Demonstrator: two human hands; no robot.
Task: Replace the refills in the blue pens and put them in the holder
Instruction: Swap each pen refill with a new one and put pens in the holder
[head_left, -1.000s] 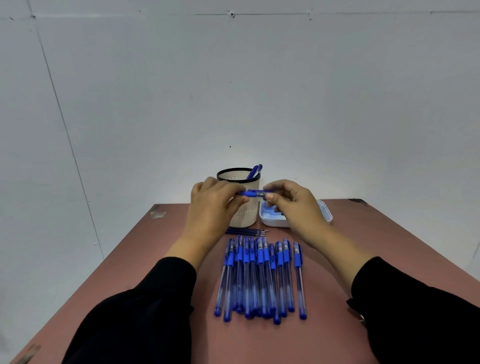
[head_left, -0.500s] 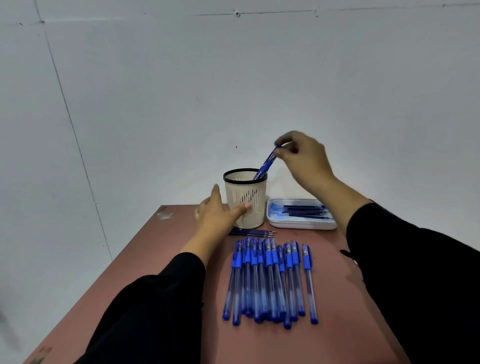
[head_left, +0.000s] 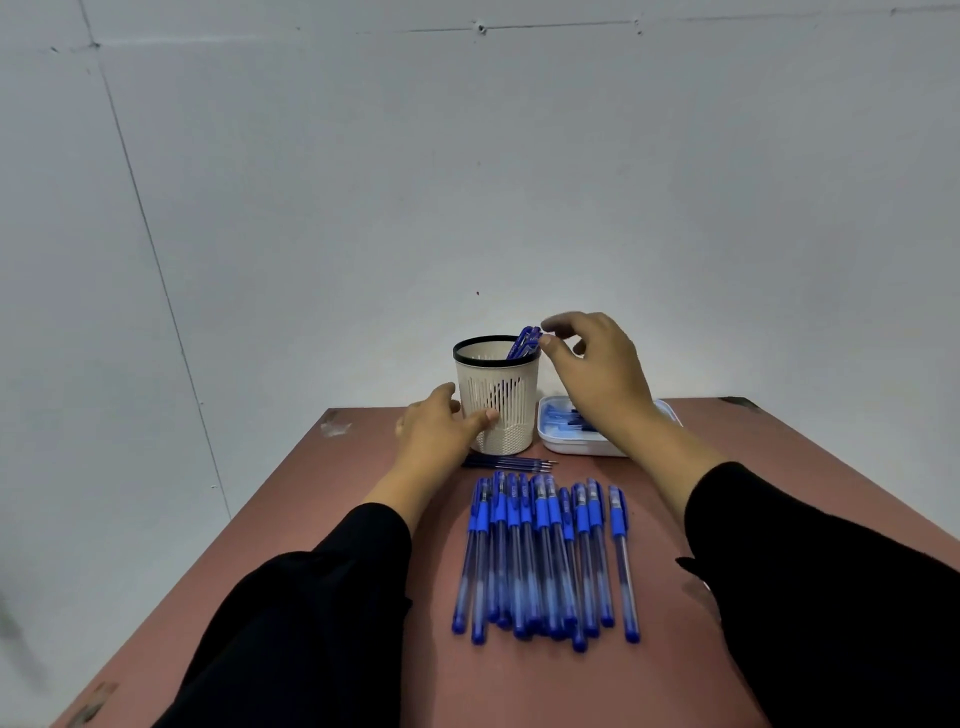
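The left hand (head_left: 435, 428) rests against the lower left wall of the pen holder (head_left: 497, 395), its fingers relaxed and loosely spread with the thumb touching the slotted side, gripping nothing. The pen holder is a cream plastic cup with a black rim, vertical slots round the upper wall and a fine mesh band at the base; it stands upright near the far edge of the reddish-brown desk (head_left: 322, 519). Blue pens in the holder (head_left: 525, 340) lean against its right rim, their capped tops sticking out above it. Just in front of the holder a few thin dark refills (head_left: 506, 462) lie flat on the desk. Nearer the person, a row of blue pens (head_left: 545, 556) lies side by side, pointing lengthwise toward the holder, each with a blue cap and clip at the far end, a clear barrel and a blue tip end. The right hand (head_left: 597, 374) hovers just right of the holder's rim, its fingers loosely curled and parted, holding nothing, close to the pen tops. Beneath its wrist sits a shallow white tray (head_left: 558, 441) with blue refills inside.
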